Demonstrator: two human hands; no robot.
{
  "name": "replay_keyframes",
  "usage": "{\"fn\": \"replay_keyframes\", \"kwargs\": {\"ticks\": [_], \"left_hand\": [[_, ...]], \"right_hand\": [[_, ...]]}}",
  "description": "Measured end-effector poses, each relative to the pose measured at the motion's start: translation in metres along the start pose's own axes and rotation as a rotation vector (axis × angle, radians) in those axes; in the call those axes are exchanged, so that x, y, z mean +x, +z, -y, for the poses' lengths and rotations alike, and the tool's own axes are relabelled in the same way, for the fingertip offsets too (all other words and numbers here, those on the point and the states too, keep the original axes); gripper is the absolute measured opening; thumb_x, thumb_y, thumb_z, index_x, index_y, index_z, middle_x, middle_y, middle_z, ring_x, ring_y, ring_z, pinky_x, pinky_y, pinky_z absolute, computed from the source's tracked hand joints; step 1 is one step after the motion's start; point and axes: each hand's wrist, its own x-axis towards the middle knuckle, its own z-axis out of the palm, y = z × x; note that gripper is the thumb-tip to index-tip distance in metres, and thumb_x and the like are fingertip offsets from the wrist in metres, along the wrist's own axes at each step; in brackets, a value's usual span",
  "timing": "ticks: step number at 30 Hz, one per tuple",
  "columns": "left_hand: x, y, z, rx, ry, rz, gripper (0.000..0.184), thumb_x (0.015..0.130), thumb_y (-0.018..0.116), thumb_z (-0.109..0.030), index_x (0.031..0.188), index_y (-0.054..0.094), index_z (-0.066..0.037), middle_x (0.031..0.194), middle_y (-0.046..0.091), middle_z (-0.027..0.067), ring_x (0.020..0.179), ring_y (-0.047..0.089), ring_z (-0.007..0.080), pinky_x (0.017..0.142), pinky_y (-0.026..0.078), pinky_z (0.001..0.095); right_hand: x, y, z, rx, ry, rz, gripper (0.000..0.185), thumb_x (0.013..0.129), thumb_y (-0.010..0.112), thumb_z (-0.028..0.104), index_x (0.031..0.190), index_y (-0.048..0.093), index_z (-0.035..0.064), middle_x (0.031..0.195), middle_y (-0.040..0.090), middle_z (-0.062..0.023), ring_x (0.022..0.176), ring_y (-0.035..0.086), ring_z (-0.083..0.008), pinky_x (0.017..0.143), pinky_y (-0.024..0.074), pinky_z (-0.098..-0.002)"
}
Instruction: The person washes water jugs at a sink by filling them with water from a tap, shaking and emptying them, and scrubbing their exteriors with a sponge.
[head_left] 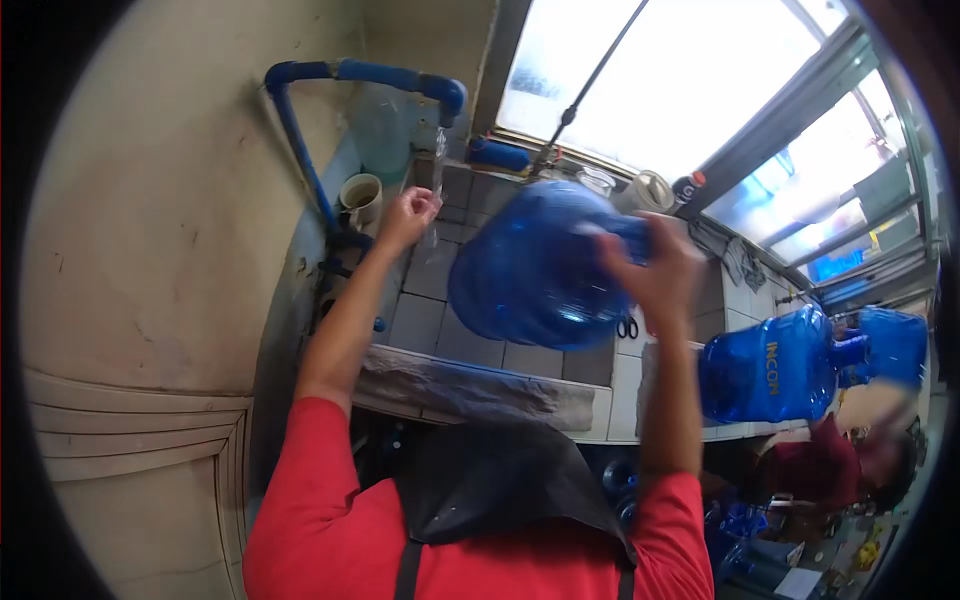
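A large blue water jug (535,265) is tilted over the tiled sink, blurred by motion. My right hand (660,265) grips it at its neck end, on the right. At the left, my left hand (412,215) is in the running water below the blue pipe spout (447,100). Its fingers are curled together, and whether something small is between them is hidden. Just left of that hand stands a pale mug (361,195).
A stone-like ledge (475,390) fronts the tiled sink. Bottles and tubs line the window sill, including a white tub (650,190). Scissors (627,327) lie beyond the jug. More blue jugs (765,368) stand at right, near a person in a dark red top (815,465).
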Motion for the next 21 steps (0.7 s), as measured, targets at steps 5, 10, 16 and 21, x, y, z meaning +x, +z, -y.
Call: {"fn": "replay_keyframes", "kwargs": {"ticks": [5, 10, 16, 21], "left_hand": [[-0.056, 0.0, -0.133, 0.054, 0.338, -0.01, 0.04, 0.091, 0.07, -0.033, 0.116, 0.063, -0.002, 0.101, 0.067, 0.0112, 0.093, 0.065, 0.0195, 0.084, 0.051, 0.0317], [-0.071, 0.027, -0.15, 0.239, 0.663, 0.156, 0.042, 0.093, 0.062, -0.034, 0.125, 0.058, -0.006, 0.112, 0.06, 0.0174, 0.103, 0.061, 0.0354, 0.09, 0.049, 0.0408], [-0.041, 0.025, -0.135, 0.534, 0.596, 0.179, 0.028, 0.095, 0.059, -0.033, 0.107, 0.06, -0.007, 0.099, 0.061, 0.0146, 0.096, 0.061, 0.0372, 0.084, 0.05, 0.0446], [-0.028, 0.028, -0.151, 0.72, 0.585, 0.297, 0.033, 0.096, 0.057, -0.039, 0.107, 0.059, -0.008, 0.102, 0.06, 0.0126, 0.096, 0.061, 0.0366, 0.081, 0.05, 0.0446]], "right_hand": [[-0.026, 0.15, 0.02, 0.092, -0.111, 0.212, 0.05, 0.065, 0.08, 0.052, 0.082, 0.063, 0.0081, 0.077, 0.067, -0.0114, 0.07, 0.067, -0.0304, 0.061, 0.0536, -0.0414], [-0.043, 0.173, 0.03, 0.285, -0.022, 0.212, 0.045, 0.071, 0.079, 0.042, 0.094, 0.063, 0.0072, 0.084, 0.067, -0.0134, 0.075, 0.069, -0.0327, 0.065, 0.0546, -0.0436], [-0.072, 0.127, -0.119, 0.021, 0.083, 0.153, 0.017, 0.09, 0.061, 0.019, 0.103, 0.07, 0.0123, 0.097, 0.065, -0.0136, 0.084, 0.065, -0.0343, 0.072, 0.0536, -0.0439], [-0.131, 0.096, -0.277, -0.297, 0.559, 0.402, 0.027, 0.084, 0.065, 0.02, 0.109, 0.07, 0.0093, 0.098, 0.067, -0.0166, 0.095, 0.064, -0.0367, 0.085, 0.0521, -0.0443]]}}
